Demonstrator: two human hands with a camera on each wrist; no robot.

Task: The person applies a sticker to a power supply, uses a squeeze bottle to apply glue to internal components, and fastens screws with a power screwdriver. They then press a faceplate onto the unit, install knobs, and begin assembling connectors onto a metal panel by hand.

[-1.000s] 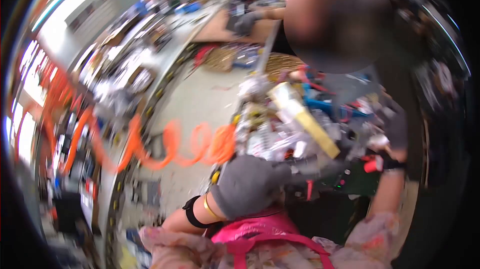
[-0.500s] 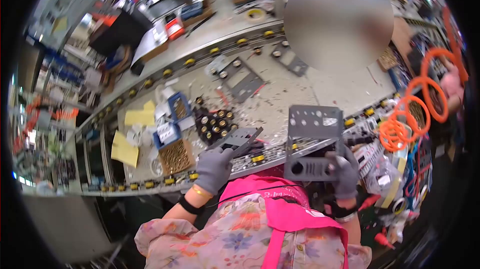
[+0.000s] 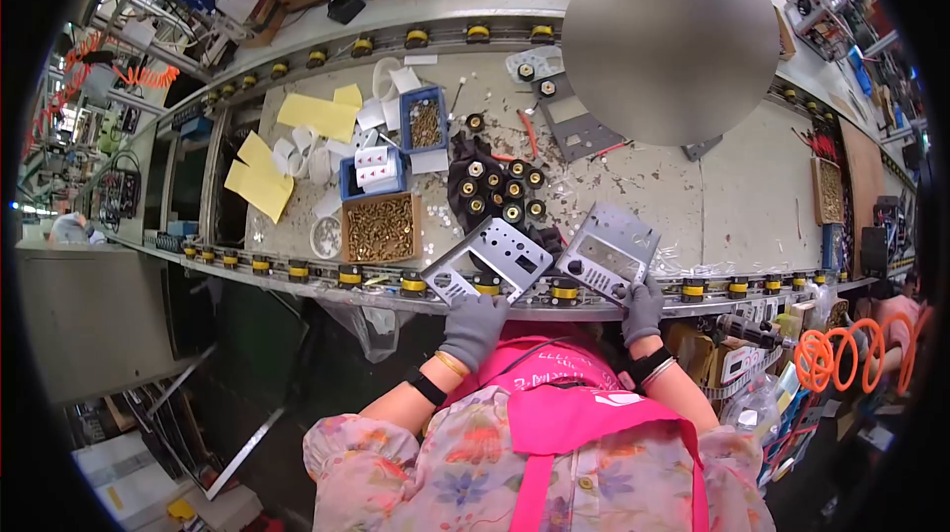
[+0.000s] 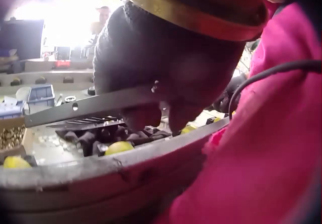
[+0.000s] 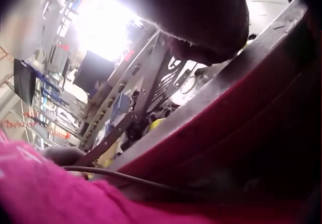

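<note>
In the head view my gloved left hand (image 3: pixel 473 330) grips the near edge of a grey punched metal panel (image 3: pixel 492 253), which has a square cutout, slots and round holes. My gloved right hand (image 3: pixel 643 311) pinches the near corner of a second such metal panel (image 3: pixel 612 247), tilted beside the first. Both panels reach over the table's near rail, their inner edges close together. Just beyond them, a cluster of black knobs with brass centres (image 3: pixel 510 188) lies on a dark cloth. From the left wrist view, the left panel's bent side flange (image 4: pixel 90 105) runs under the gloved fingers.
Left of the knobs stand a cardboard box of brass screws (image 3: pixel 382 228) and a blue bin (image 3: pixel 426 119). Yellow paper sheets (image 3: pixel 259 179) lie farther left. Another grey panel (image 3: pixel 574 121) rests at the back. A power screwdriver (image 3: pixel 749 331) and coiled orange hose (image 3: pixel 841 356) are at right.
The head view has turned from the cluttered right side to the table. Both hands brought their panels forward over the near rail and closer together; the right hand moved left.
</note>
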